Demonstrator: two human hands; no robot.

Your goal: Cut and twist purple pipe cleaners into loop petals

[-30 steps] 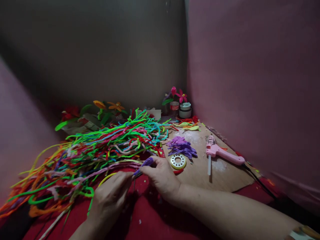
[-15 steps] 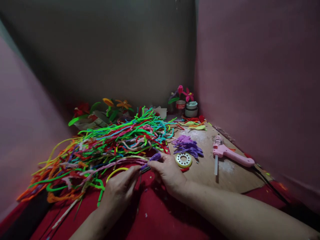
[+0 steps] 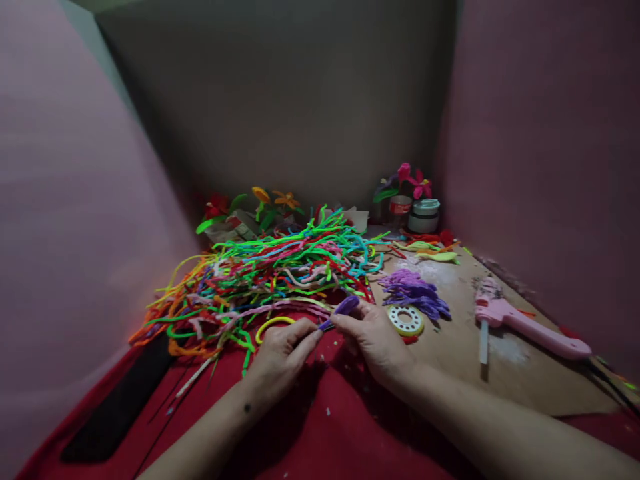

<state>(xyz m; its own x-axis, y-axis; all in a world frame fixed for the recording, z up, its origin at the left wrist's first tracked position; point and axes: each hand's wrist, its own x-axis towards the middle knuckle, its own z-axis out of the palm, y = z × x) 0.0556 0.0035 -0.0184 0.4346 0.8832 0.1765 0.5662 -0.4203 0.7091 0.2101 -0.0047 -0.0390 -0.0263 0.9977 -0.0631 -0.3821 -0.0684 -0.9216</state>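
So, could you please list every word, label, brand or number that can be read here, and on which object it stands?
No text is readable.
Red label on the small container at the back: pale marks, too small and blurred to read.
Lidded jar beside it: no lettering can be made out.
Pink glue gun: none can be made out.

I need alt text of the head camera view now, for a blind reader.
A person's left hand and right hand hold a purple fuzzy piece above a red surface. A heap of colorful fuzzy strands lies beyond; a pink glue gun rests on a board at right.
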